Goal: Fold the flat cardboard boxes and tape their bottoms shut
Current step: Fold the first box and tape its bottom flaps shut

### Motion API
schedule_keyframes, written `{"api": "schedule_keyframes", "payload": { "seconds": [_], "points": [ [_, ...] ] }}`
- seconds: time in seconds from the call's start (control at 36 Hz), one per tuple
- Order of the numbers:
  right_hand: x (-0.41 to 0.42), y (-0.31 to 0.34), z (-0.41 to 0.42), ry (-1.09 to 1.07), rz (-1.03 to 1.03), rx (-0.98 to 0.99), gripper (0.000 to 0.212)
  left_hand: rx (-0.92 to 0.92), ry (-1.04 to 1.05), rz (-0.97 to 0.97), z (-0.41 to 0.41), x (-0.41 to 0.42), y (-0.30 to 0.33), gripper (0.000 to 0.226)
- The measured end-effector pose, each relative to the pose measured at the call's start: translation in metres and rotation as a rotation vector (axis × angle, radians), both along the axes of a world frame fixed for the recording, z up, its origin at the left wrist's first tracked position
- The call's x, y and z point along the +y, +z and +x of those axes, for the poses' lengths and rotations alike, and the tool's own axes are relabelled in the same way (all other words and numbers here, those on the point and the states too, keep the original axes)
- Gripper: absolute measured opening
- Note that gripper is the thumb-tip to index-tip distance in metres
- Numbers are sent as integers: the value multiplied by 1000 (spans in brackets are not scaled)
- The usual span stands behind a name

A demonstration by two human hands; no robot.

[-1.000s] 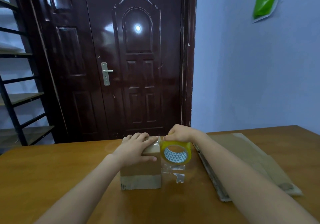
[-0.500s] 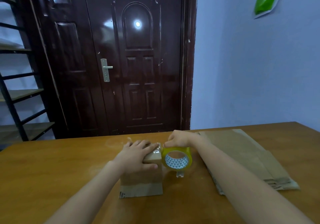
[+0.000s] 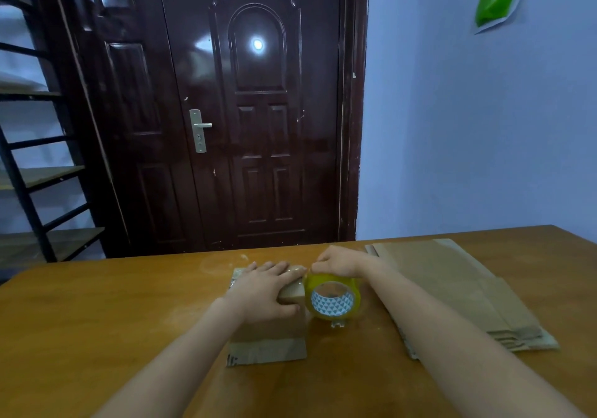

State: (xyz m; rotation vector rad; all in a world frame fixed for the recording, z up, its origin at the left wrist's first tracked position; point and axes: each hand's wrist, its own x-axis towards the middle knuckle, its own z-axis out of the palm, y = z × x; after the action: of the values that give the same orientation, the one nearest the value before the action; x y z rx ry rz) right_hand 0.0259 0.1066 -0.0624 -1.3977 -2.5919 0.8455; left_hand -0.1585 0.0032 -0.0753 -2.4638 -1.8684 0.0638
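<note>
Yellow tape roll [image 3: 332, 298] stands on edge in the right hand [image 3: 339, 264], whose fingers curl over its top rim in a close grip (the fingertips themselves are hidden behind the roll). The hole of the roll faces the camera, so it would roll left and right. A short loose end of clear tape hangs under it, almost at the tabletop [image 3: 97, 320].

Touching the roll on its left is the folded cardboard box [image 3: 268, 337], standing near the middle of the tabletop with its closed bottom flaps turned up. The left hand [image 3: 268, 291] lies flat on that top face, fingers straight and pressing, thumb down over the near side, gripping nothing. A shiny strip seems to run across the top under those fingers, though the glare makes it hard to be sure.

The box's top face runs longer left to right, in line with the roll. Judging from this, the next move depends on the roll at the box's right edge: the tape must go down that right side or be torn, and the right hand is placed for it.

Flat unfolded boxes [image 3: 452, 291] lie stacked to the right, long axis pointing away from the person.
</note>
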Motion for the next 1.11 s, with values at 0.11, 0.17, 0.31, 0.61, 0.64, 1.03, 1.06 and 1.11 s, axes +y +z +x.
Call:
{"api": "schedule_keyframes", "payload": {
  "seconds": [0.11,0.17,0.31,0.61,0.64,1.03,1.06,1.11],
  "points": [
    [3,-10,1,-54,-21,79,28,-18,-10,20,-4,2,-5,72],
    [1,-10,2,-55,-24,87,30,-29,-20,21,-8,3,-8,72],
    [2,-10,4,-38,-29,-19,34,-39,-33,18,-11,7,-12,71],
    [-8,5,7,-112,171,-364,70,-47,-31,34,-16,7,-12,72],
    [-11,6,8,-132,188,-324,68,-54,-30,38,-15,7,-11,71],
    [-47,11,13,-184,841,153,29,-52,-18,4,-2,0,4,69],
    [-55,11,12,-185,864,207,26,-56,-13,-6,-2,0,4,69],
    [-73,9,13,-162,834,270,27,-60,-4,-27,-1,-1,5,69]
  ]
}}
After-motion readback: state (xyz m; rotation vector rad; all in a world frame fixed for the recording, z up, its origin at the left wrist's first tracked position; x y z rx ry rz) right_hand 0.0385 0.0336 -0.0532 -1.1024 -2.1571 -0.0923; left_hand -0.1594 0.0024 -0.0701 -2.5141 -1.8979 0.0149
